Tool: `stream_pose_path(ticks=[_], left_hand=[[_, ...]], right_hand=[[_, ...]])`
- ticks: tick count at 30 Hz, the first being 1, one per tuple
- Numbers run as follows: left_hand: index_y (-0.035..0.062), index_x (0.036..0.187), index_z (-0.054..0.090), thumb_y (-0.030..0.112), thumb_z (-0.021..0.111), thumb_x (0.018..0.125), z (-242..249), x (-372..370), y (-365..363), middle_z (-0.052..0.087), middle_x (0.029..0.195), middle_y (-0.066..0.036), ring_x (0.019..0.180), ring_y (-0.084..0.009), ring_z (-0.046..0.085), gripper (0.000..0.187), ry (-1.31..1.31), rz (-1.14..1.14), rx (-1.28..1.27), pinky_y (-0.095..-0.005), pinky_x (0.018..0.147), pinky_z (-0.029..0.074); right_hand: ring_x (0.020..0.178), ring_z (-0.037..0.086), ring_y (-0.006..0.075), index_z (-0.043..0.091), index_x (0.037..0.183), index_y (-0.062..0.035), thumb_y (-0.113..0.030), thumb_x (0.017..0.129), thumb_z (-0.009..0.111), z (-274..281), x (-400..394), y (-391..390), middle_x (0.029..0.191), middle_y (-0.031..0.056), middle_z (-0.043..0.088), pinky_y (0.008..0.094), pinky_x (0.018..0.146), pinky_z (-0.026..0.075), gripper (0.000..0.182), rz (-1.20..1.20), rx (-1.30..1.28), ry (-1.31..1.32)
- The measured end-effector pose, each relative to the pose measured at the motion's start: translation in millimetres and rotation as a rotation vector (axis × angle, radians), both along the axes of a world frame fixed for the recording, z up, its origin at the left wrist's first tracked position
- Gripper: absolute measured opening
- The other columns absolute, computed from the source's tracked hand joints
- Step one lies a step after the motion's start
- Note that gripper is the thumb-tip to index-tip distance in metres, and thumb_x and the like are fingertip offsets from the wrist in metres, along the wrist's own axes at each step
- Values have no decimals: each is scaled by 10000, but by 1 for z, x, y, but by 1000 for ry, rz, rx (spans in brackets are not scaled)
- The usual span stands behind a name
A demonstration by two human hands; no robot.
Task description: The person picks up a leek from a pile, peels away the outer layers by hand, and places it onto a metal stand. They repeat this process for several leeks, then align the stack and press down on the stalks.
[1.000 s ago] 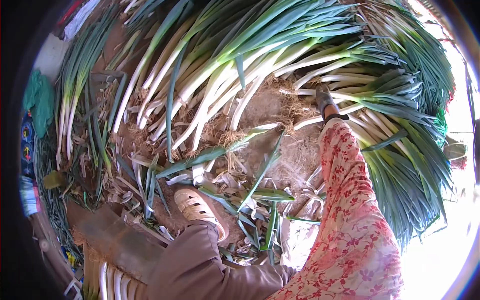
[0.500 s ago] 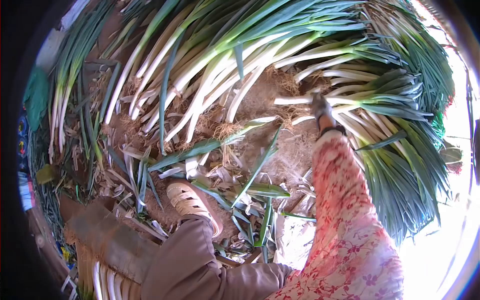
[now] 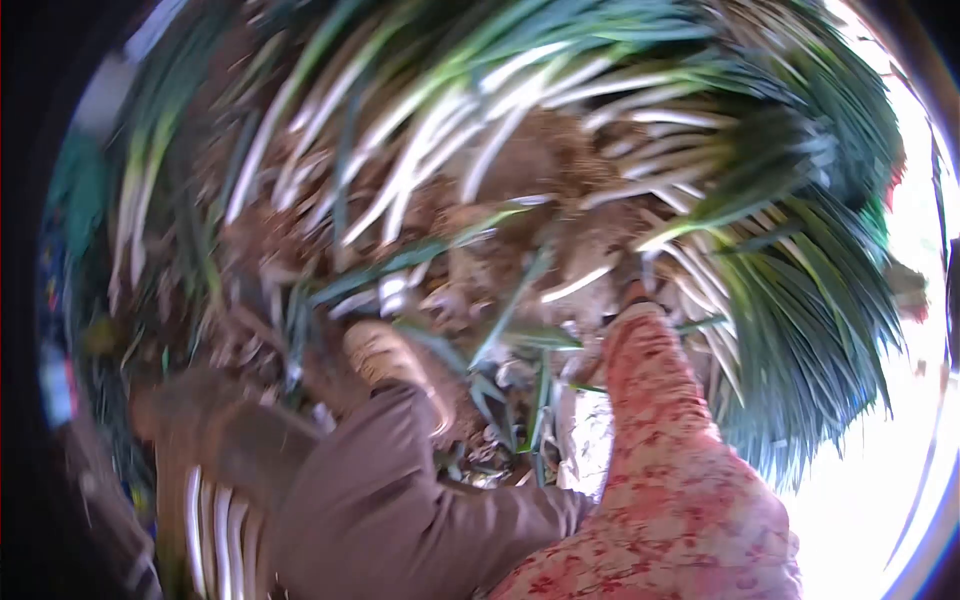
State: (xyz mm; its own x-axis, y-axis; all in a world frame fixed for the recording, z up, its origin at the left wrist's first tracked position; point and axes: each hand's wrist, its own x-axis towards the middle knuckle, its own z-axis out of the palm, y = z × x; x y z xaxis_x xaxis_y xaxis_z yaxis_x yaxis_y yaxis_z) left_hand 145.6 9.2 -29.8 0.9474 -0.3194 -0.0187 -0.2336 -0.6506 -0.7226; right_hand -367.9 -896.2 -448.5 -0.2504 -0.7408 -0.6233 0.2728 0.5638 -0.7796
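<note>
Leek (image 3: 577,285) lay across the right hand (image 3: 637,285), its pale end pointing lower left and its green leaves upper right. The blurred fingers looked closed around the stalk; how tightly, I cannot tell. It was over the soil (image 3: 525,165), just beside the leafy heap (image 3: 810,320) at right. The patterned sleeve (image 3: 660,430) reached up past the pale shoe (image 3: 385,360).

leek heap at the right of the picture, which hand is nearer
Right, as far as this view shows: the right hand is just beside the leek heap's pale stems; the left is out of view
</note>
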Motion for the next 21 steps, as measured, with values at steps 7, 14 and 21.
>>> stream_pose_path(ticks=[7,14,21], left_hand=[[144,1095,651,254,530,901,-3,-40,-30,624,1113,-66,1086,-249,541,254,-206,-135,-265,-434,983,357],[242,1002,682,310,587,861,11,-62,-125,608,1021,32,1081,-198,515,183,-284,4,-533,-502,1042,279],[200,942,690,331,576,854,15,-69,-131,625,991,14,1058,-198,526,195,-390,-37,-634,-473,1049,279]], right_hand=[[825,609,196,422,1307,-76,-236,903,559,80,31,38,1091,98,635,310,763,480,456,321,-58,-298],[886,596,207,434,1325,-15,-216,883,613,225,117,17,1104,122,622,338,865,451,517,681,-357,-366],[1110,524,207,547,1257,-47,-182,940,496,352,259,43,1217,146,538,363,938,467,349,1303,-1251,194]])
